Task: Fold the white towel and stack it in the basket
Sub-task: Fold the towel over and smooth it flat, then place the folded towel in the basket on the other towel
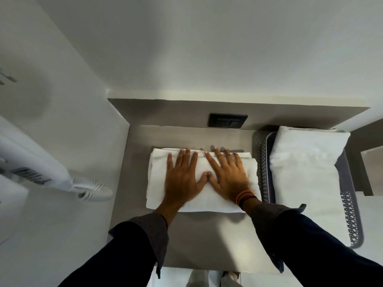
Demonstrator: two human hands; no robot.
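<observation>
I see white towel (204, 181) folded, centre frame, on grey counter (207, 235). Left hand (183, 179), right hand (227, 176) flat on it, fingers spread, thumbs touching. Basket (261, 162) at right, already stacked high. My worry: lifting loosely lets layers slide apart; tall stack could topple.

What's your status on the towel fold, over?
Left hand and right hand both flat, open, pressing on folded white towel. Towel on counter, not yet in basket. Basket at right already holds folded towels; path clear.
</observation>
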